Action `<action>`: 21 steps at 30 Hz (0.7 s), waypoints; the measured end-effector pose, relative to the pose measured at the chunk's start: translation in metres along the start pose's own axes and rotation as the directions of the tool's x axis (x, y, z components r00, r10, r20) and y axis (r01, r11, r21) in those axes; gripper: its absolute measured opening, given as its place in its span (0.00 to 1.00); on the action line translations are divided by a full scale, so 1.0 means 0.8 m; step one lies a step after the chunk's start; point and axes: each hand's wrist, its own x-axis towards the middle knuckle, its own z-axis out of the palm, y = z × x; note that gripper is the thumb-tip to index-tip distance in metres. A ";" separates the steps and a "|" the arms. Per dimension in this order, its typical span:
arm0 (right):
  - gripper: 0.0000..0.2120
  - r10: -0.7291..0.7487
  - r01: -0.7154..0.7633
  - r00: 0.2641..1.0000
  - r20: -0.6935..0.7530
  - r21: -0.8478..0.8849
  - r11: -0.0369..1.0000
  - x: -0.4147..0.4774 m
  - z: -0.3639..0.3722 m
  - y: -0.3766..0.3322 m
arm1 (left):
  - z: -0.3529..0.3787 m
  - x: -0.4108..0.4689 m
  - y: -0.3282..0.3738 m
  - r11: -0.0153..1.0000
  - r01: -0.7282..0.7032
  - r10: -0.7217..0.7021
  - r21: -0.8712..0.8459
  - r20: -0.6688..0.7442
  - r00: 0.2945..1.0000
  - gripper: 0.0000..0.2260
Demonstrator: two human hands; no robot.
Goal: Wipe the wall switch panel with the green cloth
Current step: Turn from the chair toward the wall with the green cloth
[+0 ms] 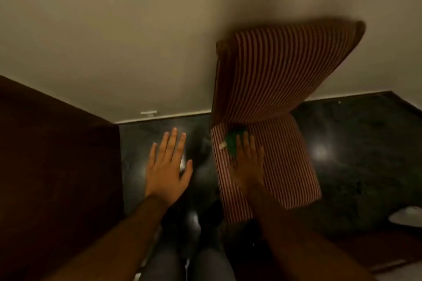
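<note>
Against the wall (137, 41), no switch panel visible anywhere; only plain painted surface down to the skirting, plus a small white fitting (149, 113) near the floor line, too small to identify. Below, dark polished floor (354, 155), with a dark wooden cabinet (57, 166) at left. Right of centre, a striped chair (280, 75), back propped against the wall, seat (292, 162) projecting toward the camera.

Left hand (167, 166): open, fingers spread, palm down, holding nothing, hovering over the floor just beside the seat's left edge.

Right hand (247, 162): flat on the seat, fingers extended toward the cloth (235, 141). Contact with the cloth likely at the fingertips; closed grip not evident, and blur prevents a firm reading.

Cloth: green, bunched, lying on the seat near its rear left corner, beside a small pale tag (222, 145).

Progress, judged: pickup stage only. Cloth not yet lifted. Wiping not begun. Remaining: grasp cloth, locate panel outside present view, wipe its face.
</note>
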 end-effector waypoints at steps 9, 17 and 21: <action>0.45 -0.069 0.095 0.987 0.145 -0.182 0.979 0.086 0.080 0.047 | 0.077 0.001 -0.015 0.998 0.035 -0.039 0.049 0.066 0.997 0.35; 0.41 -0.178 0.189 0.980 0.090 -0.128 0.974 0.125 0.107 0.073 | 0.103 -0.001 -0.037 0.995 0.023 -0.033 0.095 0.097 0.995 0.35; 0.41 -0.209 0.213 0.977 0.045 -0.127 0.969 0.142 0.110 0.078 | 0.102 0.002 -0.047 0.994 0.037 -0.046 0.104 0.088 0.995 0.34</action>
